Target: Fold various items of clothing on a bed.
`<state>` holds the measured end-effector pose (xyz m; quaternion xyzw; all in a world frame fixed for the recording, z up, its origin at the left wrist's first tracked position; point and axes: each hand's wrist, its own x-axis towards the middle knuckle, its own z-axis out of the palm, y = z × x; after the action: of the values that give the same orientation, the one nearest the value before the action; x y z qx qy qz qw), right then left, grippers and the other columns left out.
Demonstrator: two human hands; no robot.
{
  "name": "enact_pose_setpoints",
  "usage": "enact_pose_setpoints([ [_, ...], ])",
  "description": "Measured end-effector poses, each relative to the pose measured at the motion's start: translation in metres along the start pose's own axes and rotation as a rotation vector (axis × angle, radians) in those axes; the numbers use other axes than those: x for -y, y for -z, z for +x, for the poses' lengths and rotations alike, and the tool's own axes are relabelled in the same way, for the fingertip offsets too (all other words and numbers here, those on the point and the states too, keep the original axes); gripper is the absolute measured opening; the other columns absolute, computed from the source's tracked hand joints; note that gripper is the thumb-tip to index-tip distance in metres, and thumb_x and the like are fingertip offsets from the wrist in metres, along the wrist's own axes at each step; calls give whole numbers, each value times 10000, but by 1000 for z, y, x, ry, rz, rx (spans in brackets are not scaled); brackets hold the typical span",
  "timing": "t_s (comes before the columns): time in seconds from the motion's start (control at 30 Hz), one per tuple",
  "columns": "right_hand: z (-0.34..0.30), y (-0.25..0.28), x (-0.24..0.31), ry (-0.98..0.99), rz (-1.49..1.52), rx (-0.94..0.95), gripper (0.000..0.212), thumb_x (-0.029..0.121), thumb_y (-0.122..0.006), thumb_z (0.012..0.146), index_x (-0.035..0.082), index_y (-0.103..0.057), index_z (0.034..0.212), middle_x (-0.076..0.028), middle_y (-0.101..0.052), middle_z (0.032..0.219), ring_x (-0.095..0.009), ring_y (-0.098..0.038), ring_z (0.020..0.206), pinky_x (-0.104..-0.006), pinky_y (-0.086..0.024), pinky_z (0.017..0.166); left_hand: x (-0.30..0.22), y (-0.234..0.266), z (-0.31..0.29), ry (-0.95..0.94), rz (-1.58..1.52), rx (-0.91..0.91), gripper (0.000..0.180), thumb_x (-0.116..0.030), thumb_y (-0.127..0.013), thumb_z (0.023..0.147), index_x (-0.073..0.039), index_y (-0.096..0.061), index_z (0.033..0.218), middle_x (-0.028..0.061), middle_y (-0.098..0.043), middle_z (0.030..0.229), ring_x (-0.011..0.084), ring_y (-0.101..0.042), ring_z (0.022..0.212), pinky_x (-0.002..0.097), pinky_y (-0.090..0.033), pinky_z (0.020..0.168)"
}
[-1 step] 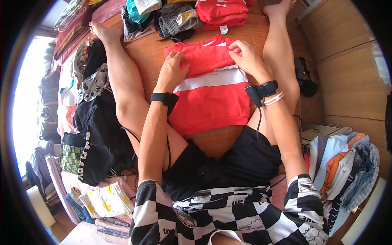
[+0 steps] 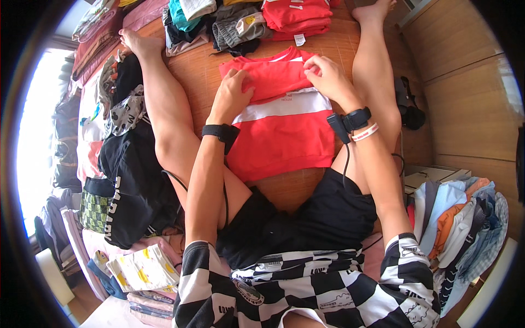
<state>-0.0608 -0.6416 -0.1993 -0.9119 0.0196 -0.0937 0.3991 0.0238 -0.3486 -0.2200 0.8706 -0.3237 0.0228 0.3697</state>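
Note:
A red sweatshirt (image 2: 281, 143) with a white band across its chest lies between my legs, its neckline pointing away from me. A red sleeve (image 2: 276, 79) is folded sideways across its upper part. At the left edge of that fold, my left hand (image 2: 234, 92) has its fingers curled closed on the cloth. My right hand (image 2: 327, 76) pinches the fold's right end near the shoulder, thumb and fingers close together. The fingertips of the left hand are partly hidden by the hand itself.
Beyond the sweatshirt stand folded red clothes (image 2: 298, 24) and a heap of grey shorts (image 2: 232, 30). Black garments (image 2: 136, 180) lie left of my left leg, with a yellow-and-white folded cloth (image 2: 145, 268) nearer me. Several shirts (image 2: 456, 218) are piled at right, below a wooden cabinet (image 2: 465, 87).
My right hand has shifted very slightly to the left with the sleeve's end. The left hand and the sweatshirt's body look the same.

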Motion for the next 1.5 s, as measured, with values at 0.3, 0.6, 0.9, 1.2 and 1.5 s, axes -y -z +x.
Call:
enact_pose_setpoints([
  [0.3, -2, -1, -5, -81, -110, 122, 221, 238, -709, 912, 41, -723, 1011, -172, -700, 1065, -336, -697, 1039, -442, -553, 903, 0, 2, 1, 31, -81, 84, 198, -30, -726, 793, -14, -712, 990, 195, -686, 1025, 387, -686, 963, 438, -558, 871],
  [0.6, -11, 22, -10, -68, -234, 58, 296, 322, -695, 926, 40, -740, 1005, -181, -736, 1008, -372, -715, 954, -473, -560, 873, 6, 51, -11, 558, 390, 348, 466, -447, -763, 844, 18, -774, 849, 236, -754, 832, 398, -755, 833, 463, -599, 796],
  [0.9, -28, 50, 22, -668, -238, 1016, 470, 397, -746, 948, -56, -682, 843, -139, -771, 791, -218, -753, 686, -346, -587, 631, -32, 89, -25, 466, 266, 1108, 423, -395, -860, 809, 18, -772, 843, 140, -763, 761, 215, -760, 724, 363, -598, 653],
  [1.2, -38, 49, 20, -447, 45, 811, 256, 214, -791, 908, 43, -618, 989, -94, -688, 876, -184, -722, 702, -330, -599, 595, -26, 107, -30, 679, -454, 700, 221, -196, -703, 1000, -3, -638, 1087, 41, -689, 904, 138, -693, 724, 281, -584, 623],
  [1.5, -19, 50, -5, -123, 734, 107, 264, 180, -589, 1040, 26, -699, 1224, -51, -685, 1226, -134, -627, 1117, -277, -483, 1000, 12, 93, -7, 610, -1337, 157, 467, -28, -446, 1075, -15, -397, 1539, 223, -676, 1221, 343, -736, 1048, 360, -651, 863],
])
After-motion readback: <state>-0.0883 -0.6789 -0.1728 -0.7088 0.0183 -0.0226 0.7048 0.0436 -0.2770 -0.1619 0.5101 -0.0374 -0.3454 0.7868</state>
